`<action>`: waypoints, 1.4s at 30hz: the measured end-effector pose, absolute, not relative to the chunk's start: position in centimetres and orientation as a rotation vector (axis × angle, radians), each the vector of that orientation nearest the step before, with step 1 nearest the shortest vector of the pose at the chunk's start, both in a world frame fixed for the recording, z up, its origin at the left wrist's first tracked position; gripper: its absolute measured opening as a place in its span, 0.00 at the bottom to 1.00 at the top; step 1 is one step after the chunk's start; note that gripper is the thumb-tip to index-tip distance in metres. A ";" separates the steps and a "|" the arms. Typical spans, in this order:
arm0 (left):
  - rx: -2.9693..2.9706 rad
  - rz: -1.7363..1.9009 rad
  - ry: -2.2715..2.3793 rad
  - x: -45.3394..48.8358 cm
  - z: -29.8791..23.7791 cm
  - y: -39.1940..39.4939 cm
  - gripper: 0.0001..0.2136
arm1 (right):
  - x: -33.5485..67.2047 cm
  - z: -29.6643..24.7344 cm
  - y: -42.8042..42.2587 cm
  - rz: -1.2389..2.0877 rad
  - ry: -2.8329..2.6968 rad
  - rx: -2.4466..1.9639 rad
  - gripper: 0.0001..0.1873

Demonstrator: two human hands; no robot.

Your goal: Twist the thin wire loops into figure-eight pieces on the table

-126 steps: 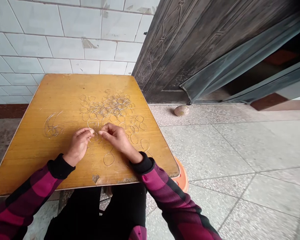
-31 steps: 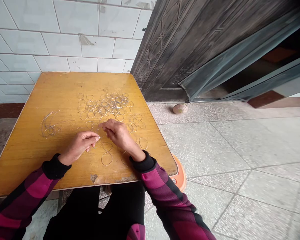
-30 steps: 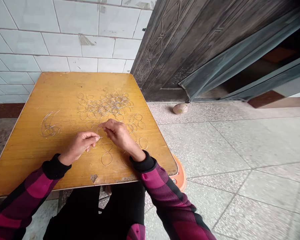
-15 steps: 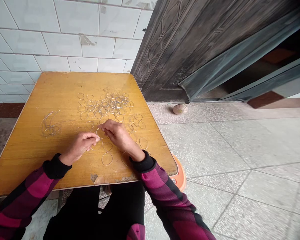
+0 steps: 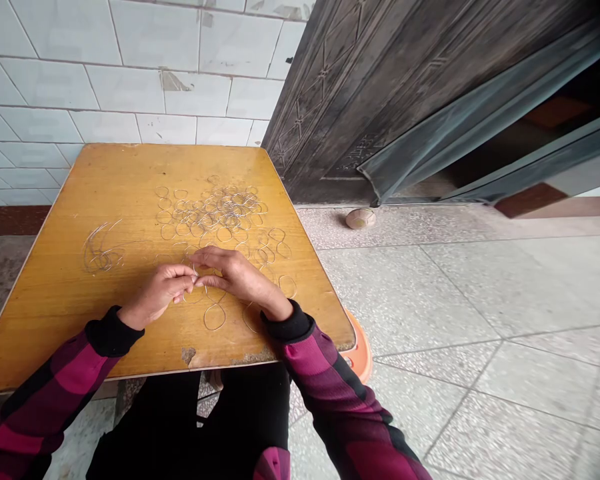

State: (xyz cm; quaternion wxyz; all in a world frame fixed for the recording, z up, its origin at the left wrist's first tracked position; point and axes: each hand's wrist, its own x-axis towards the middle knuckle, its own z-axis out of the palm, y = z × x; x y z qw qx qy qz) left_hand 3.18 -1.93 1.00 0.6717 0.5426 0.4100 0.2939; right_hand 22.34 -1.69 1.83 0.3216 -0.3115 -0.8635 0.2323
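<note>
the left hand (image 5: 161, 291) pinches a thin wire (image 5: 195, 268), the right hand (image 5: 237, 275) close against it, above a bench (image 5: 125, 177) scattered with wire loops (image 5: 229, 211).

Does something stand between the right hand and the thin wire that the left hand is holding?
Nothing visible does. The right hand has its thumb beside the thin wire pinched by the left hand; contact is too small to tell. Other wire loops lie on the table.

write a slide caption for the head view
Left hand pinching a wire close beside the right hand, over a table scattered with wire loops.
</note>
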 end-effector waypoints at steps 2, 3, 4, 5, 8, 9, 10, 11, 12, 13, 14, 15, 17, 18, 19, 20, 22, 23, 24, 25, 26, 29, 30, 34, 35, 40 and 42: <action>1.200 0.684 0.931 3.2 1.2 -1.9 0.07 | 22.4 2.0 -1.8 0.641 -2.216 -0.859 0.23; 1.179 0.714 0.940 3.2 1.3 -1.9 0.07 | 22.4 2.0 -1.8 0.654 -2.165 -0.891 0.26; 1.151 0.756 0.950 3.2 1.4 -1.9 0.06 | 22.4 2.0 -1.9 0.667 -2.100 -0.932 0.28; 1.114 0.806 0.960 3.2 1.5 -1.9 0.06 | 22.3 2.0 -1.9 0.684 -2.029 -0.980 0.28; 0.983 0.950 0.966 3.1 1.6 -1.6 0.07 | 21.9 1.2 -2.1 0.841 -1.833 -1.066 0.20; 0.946 0.989 0.962 3.1 1.6 -1.6 0.07 | 21.5 0.8 -2.2 0.946 -1.770 -1.058 0.16; 0.915 1.027 0.958 3.0 1.6 -1.5 0.07 | 21.2 0.3 -2.3 1.072 -1.702 -1.027 0.14; 0.893 1.063 0.953 3.0 1.6 -1.4 0.07 | 20.7 -0.1 -2.3 1.202 -1.616 -0.984 0.13; 0.880 1.093 0.949 2.9 1.6 -1.4 0.07 | 20.3 -0.5 -2.4 1.307 -1.529 -0.949 0.12; 0.874 1.115 0.943 2.9 1.5 -1.3 0.07 | 19.9 -0.8 -2.4 1.383 -1.447 -0.925 0.12; 0.871 1.127 0.937 2.9 1.5 -1.3 0.07 | 19.5 -1.0 -2.5 1.432 -1.373 -0.911 0.12; 0.871 1.130 0.931 2.9 1.5 -1.3 0.06 | 19.2 -1.2 -2.5 1.458 -1.313 -0.907 0.11; 0.874 1.121 0.922 2.9 1.4 -1.4 0.06 | 18.8 -1.2 -2.6 1.472 -1.231 -0.904 0.11; 0.875 1.117 0.920 2.9 1.4 -1.4 0.06 | 18.7 -1.2 -2.6 1.474 -1.209 -0.901 0.11; 0.877 1.112 0.920 2.9 1.3 -1.4 0.06 | 18.6 -1.1 -2.6 1.473 -1.195 -0.895 0.10; 0.881 1.107 0.921 2.9 1.3 -1.5 0.06 | 18.6 -1.1 -2.6 1.471 -1.187 -0.889 0.10; 0.892 1.099 0.924 3.0 1.2 -1.5 0.06 | 18.6 -1.1 -2.6 1.468 -1.184 -0.882 0.10; 0.898 1.095 0.927 3.0 1.2 -1.5 0.06 | 18.6 -1.1 -2.6 1.466 -1.187 -0.885 0.10; 0.904 1.093 0.931 3.0 1.2 -1.5 0.06 | 18.6 -1.1 -2.7 1.463 -1.190 -0.892 0.10; 0.910 1.093 0.934 3.1 1.2 -1.5 0.06 | 18.6 -1.0 -2.7 1.462 -1.196 -0.900 0.10; 0.913 1.095 0.938 3.1 1.2 -1.5 0.06 | 18.6 -1.0 -2.7 1.463 -1.204 -0.907 0.10; 0.918 1.096 0.944 3.1 1.1 -1.5 0.07 | 18.6 -0.9 -2.7 1.474 -1.213 -0.919 0.10; 0.916 1.093 0.944 3.1 1.1 -1.5 0.07 | 18.6 -0.9 -2.7 1.481 -1.214 -0.920 0.10; 0.913 1.057 0.941 2.9 1.2 -1.4 0.06 | 18.8 -0.8 -2.7 1.501 -1.227 -0.931 0.10; 0.917 1.049 0.943 2.9 1.2 -1.4 0.06 | 18.8 -0.8 -2.7 1.506 -1.235 -0.933 0.10; 0.911 1.092 0.949 2.8 1.4 -1.2 0.05 | 18.5 -1.2 -3.0 1.421 -1.343 -0.930 0.11; 0.845 1.134 0.939 2.8 1.4 -1.0 0.06 | 18.4 -1.4 -3.2 1.256 -1.458 -0.946 0.14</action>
